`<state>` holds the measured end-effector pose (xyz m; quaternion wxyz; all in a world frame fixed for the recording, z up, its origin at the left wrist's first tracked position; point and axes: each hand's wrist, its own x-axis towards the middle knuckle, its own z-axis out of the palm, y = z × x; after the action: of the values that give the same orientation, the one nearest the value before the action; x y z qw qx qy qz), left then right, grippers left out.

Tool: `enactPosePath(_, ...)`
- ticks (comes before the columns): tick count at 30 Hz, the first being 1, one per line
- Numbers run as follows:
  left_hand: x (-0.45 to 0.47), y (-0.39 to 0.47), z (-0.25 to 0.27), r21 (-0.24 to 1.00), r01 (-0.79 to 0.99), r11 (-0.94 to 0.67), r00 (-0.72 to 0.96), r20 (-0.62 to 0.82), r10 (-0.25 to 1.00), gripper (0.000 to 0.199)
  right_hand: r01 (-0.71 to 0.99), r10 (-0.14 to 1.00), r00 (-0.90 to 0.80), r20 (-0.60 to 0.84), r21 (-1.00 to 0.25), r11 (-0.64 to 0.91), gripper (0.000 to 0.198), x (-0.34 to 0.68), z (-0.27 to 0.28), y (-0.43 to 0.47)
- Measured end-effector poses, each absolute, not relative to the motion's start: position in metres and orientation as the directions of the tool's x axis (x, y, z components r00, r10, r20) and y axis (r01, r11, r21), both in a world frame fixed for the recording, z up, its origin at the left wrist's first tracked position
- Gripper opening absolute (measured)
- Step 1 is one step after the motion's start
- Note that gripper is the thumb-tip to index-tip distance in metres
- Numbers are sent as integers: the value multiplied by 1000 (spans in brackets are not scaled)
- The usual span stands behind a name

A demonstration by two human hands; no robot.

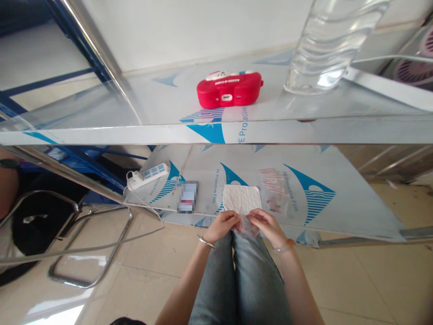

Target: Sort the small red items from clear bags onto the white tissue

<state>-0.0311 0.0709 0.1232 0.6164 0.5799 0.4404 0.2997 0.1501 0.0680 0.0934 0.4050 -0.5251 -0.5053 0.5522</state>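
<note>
Over my lap, at the lower shelf's front edge, both hands pinch a small clear plastic bag (248, 227) between them. My left hand (226, 225) has its fingers closed on the bag's left side. On the other side, my right hand (266, 224) grips it with thumb and fingers. Something reddish shows through the plastic, too small to make out. Just beyond my fingers a white cloth or tissue (241, 197) lies flat on the shelf. To its right rest clear packets with pinkish-red strips (273, 183) and a further clear bag (278, 205) with small dark and red bits.
A phone (188, 197) and a white power strip (149, 177) lie on the lower shelf (355, 203), left. The upper shelf (152, 108) overhangs it, bearing a red earphone case (230, 92) and a clear water bottle (324, 54). A metal-framed chair (91, 243) stands left, with a cable crossing before it.
</note>
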Motion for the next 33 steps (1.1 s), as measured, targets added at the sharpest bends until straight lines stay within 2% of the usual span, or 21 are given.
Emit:
enactPosePath(3,-31,68,120,979,105,175,388,-202,899,40,244,983,183,-7,-968,-52,40,143,89,64)
enactPosePath(5,-31,65,121,981,88,172,386,-193,902,39,277,968,251,16,-959,-56,40,138,92,60)
enactPosePath(8,-31,61,126,988,78,130,421,-151,894,37,155,989,49,-139,-977,-145,41,127,107,51)
enactPosePath(10,-31,59,129,991,62,120,454,-135,881,37,59,964,-109,-244,-969,-239,43,118,117,47)
enactPosePath(12,-30,58,130,991,38,127,484,-130,865,36,-7,933,-195,-303,-951,-310,43,112,124,44)
enactPosePath(18,-30,56,128,992,18,125,538,-115,835,38,-94,891,-254,-377,-907,-411,42,117,123,43)
enactPosePath(23,-30,57,130,981,-71,178,597,-101,796,42,-230,877,-315,-363,-867,-442,41,125,127,39)
enactPosePath(29,-27,59,130,979,-32,202,602,-142,785,46,-188,890,-270,-367,-887,-422,37,118,134,38)
enactPosePath(33,-27,59,131,976,-53,213,621,-135,772,44,-280,869,-350,-351,-846,-455,32,122,132,38)
